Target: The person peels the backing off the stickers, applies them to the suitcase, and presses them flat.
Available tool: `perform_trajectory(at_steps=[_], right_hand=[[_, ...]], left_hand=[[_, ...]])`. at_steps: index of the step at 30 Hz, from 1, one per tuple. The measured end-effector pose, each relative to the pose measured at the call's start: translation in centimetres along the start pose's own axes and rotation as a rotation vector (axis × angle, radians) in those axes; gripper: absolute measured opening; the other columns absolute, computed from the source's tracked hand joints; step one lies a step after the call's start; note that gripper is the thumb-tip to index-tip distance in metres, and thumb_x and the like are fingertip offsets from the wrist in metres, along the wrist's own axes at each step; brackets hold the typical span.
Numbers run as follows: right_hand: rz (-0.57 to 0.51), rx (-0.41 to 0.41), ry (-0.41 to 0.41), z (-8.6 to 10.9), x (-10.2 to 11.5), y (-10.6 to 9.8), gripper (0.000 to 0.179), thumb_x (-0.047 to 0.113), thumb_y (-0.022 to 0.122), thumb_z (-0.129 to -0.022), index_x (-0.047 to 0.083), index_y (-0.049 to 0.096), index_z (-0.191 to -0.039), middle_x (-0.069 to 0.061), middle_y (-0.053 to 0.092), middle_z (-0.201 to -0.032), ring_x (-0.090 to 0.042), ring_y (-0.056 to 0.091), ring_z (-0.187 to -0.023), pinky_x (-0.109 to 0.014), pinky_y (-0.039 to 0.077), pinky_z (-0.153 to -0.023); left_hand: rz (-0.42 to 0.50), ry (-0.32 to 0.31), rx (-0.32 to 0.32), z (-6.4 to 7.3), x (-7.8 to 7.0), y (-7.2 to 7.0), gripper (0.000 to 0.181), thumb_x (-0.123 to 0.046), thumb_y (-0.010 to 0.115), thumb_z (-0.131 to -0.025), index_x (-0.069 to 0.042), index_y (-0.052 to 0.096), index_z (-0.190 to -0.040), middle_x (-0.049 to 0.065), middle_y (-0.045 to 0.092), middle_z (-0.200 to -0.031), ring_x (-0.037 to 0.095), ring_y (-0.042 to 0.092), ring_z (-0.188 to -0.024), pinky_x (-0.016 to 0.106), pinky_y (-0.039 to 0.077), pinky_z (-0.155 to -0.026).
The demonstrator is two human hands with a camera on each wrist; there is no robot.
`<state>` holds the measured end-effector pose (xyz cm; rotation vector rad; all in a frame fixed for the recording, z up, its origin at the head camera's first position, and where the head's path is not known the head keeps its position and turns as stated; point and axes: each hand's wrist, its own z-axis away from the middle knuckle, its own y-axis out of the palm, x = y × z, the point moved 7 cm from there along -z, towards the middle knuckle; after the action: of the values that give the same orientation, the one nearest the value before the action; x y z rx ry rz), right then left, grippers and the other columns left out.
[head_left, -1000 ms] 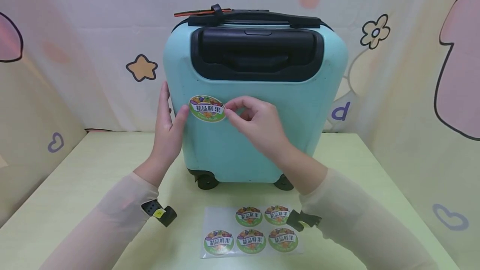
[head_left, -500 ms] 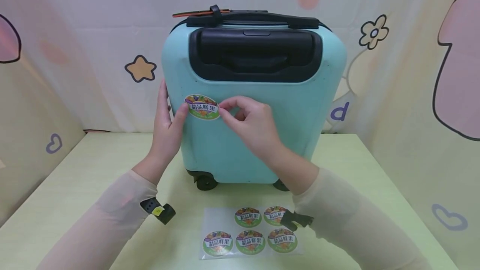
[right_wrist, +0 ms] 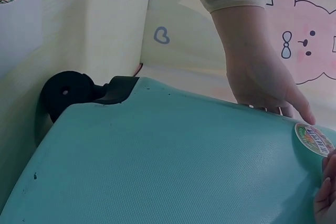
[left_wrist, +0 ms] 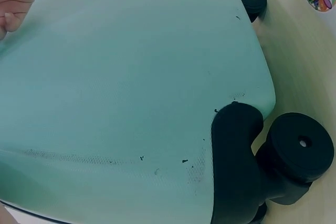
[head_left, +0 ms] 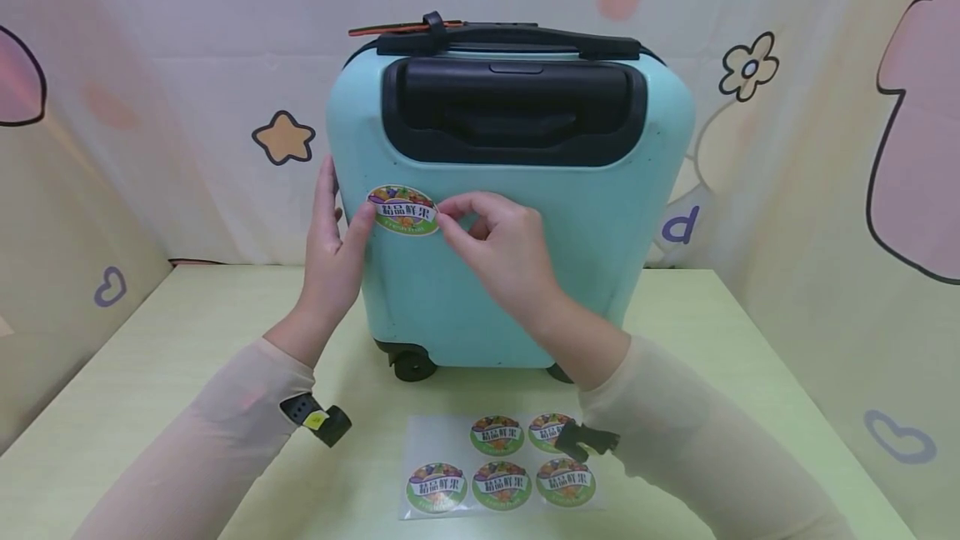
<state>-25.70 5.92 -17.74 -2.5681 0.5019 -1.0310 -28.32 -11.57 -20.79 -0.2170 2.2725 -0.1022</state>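
Near the frame's centre, the right hand (head_left: 508, 244) pinches an oval multicoloured sticker (head_left: 402, 211); the straight-fingered left hand (head_left: 334, 261) touches a hard-shell turquoise suitcase (head_left: 457, 307).

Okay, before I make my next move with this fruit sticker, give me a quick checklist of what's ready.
1. Right hand pinching the sticker by its right edge: ok.
2. Left hand against the side of the suitcase, thumb at the sticker's left edge: ok.
3. Suitcase upright on the table: ok.
4. Sticker clear of the black handle panel: ok, it sits below it.
5. Sticker's whole back touching the suitcase: cannot tell.
6. Both ends of the sticker free of fingers: not ok.
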Motion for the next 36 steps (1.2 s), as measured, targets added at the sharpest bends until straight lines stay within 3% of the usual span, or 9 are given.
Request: perform_trajectory(at_steps=[6, 13, 27, 36], right_hand=[[0.005, -0.005, 0.006, 0.0, 0.0, 0.0, 0.013, 0.011, 0.069, -0.084, 0.003, 0.071, -0.095, -0.002, 0.066, -0.084, -0.013, 0.046, -0.053, -0.023, 0.039, -0.047], [0.02, -0.013, 0.004, 0.0, 0.1, 0.0, 0.013, 0.011, 0.069, -0.084, 0.004, 0.071, -0.095, -0.002, 0.066, -0.085, -0.012, 0.047, -0.054, -0.023, 0.041, -0.048], [0.026, -0.016, -0.001, 0.0, 0.3, -0.1, 0.012, 0.011, 0.068, -0.085, 0.004, 0.071, -0.095, -0.002, 0.066, -0.085, -0.012, 0.045, -0.053, -0.024, 0.039, -0.047], [0.051, -0.017, -0.007, 0.1, 0.4, 0.0, 0.013, 0.011, 0.068, -0.085, 0.004, 0.071, -0.096, -0.002, 0.066, -0.087, -0.012, 0.047, -0.055, -0.023, 0.041, -0.049]], left_hand=[[0.017, 0.001, 0.002, -0.6, 2.2, -0.1, 0.072, -0.044, 0.049, -0.094, -0.024, 0.009, -0.15, -0.007, 0.022, -0.151, 0.015, 0.026, -0.134, 0.051, 0.029, -0.103], [0.025, -0.009, 0.0, -0.6, 2.7, 0.0, 0.068, -0.044, 0.049, -0.093, -0.033, 0.011, -0.149, -0.009, 0.028, -0.147, 0.019, 0.033, -0.129, 0.055, 0.037, -0.096], [0.022, 0.031, -0.019, -0.9, 2.4, 0.0, 0.061, -0.038, 0.047, -0.096, -0.026, 0.019, -0.148, -0.003, 0.037, -0.14, 0.017, 0.036, -0.127, 0.052, 0.035, -0.099], [0.029, 0.01, -0.018, -0.7, 2.5, 0.1, 0.059, -0.041, 0.046, -0.096, -0.024, 0.022, -0.147, -0.002, 0.039, -0.139, 0.016, 0.036, -0.127, 0.05, 0.033, -0.101]])
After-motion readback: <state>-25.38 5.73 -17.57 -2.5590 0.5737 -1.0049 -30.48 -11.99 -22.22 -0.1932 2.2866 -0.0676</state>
